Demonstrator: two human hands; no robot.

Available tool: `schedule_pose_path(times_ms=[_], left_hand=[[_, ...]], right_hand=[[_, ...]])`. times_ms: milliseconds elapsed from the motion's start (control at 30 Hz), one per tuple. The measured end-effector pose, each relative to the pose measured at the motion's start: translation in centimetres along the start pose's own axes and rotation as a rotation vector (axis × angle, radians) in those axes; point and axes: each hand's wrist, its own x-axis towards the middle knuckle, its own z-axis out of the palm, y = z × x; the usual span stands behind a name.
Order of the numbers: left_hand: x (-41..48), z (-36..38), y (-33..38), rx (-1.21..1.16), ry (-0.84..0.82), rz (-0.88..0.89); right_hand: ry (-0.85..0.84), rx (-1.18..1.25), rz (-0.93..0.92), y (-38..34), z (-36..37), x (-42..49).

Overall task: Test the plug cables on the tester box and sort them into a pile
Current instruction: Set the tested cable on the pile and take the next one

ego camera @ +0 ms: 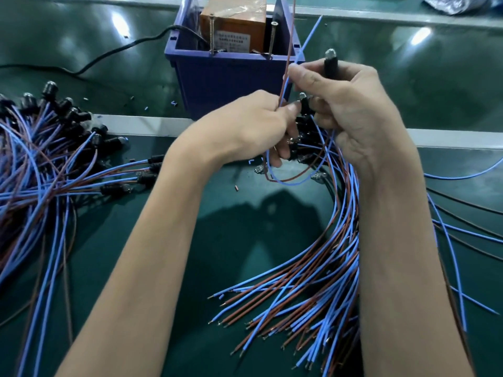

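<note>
The tester box (231, 74) is a blue bin with an orange unit and two upright screws, standing at the top centre. My right hand (351, 110) grips a bundle of plug cables (337, 227), with one black plug (330, 62) sticking up above its fingers. Its thumb and forefinger pinch a blue and a brown wire that rise past the box. My left hand (261, 123) pinches those same two wires (285, 77) lower down, beside another plug (303, 103). The bundle's blue and brown wires fan out below, bare ends toward me.
A large pile of plug cables (49, 164) lies at the left on the green belt (245, 240). A black power cord (114, 53) runs from the box to the left. Loose wires (462, 221) trail off at the right. A metal rail (141, 125) crosses behind my hands.
</note>
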Motion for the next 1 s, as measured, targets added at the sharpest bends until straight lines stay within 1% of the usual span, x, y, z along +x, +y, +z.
schedule_pose_path(times_ms=[133, 267, 367, 500, 600, 667, 733, 800, 1000], left_hand=[[0.0, -0.1, -0.4, 0.081, -0.060, -0.037], [-0.1, 0.1, -0.5, 0.161, -0.151, -0.075], [-0.4, -0.4, -0.7, 0.182, -0.168, -0.108], [-1.0, -1.9, -0.9, 0.106, -0.095, -0.103], [-1.2, -2.8, -1.0, 0.033, 0.014, -0.074], [-1.2, -3.2, -1.0, -0.039, 0.093, -0.044], [-1.1, -3.3, -1.0, -0.051, 0.150, -0.002], [-1.1, -3.1, -1.1, -0.053, 0.164, 0.026], [-1.5, -2.9, -1.1, -0.041, 0.135, 0.034]], right_hand=[[-0.017, -0.082, 0.023, 0.0, 0.1, 0.0], [-0.099, -0.114, 0.038, -0.2, -0.1, -0.3], [-0.152, -0.178, 0.053, -0.3, -0.1, -0.6], [-0.237, -0.186, 0.056, -0.2, -0.1, -0.9], [-0.285, -0.339, 0.023, 0.2, -0.1, -0.7], [-0.325, -0.393, 0.023, 0.3, -0.2, -0.6], [-0.372, -0.436, 0.007, 0.4, -0.2, -0.6], [-0.404, -0.471, -0.009, 0.4, -0.1, -0.6], [-0.417, -0.497, 0.017, 0.4, -0.1, -0.8]])
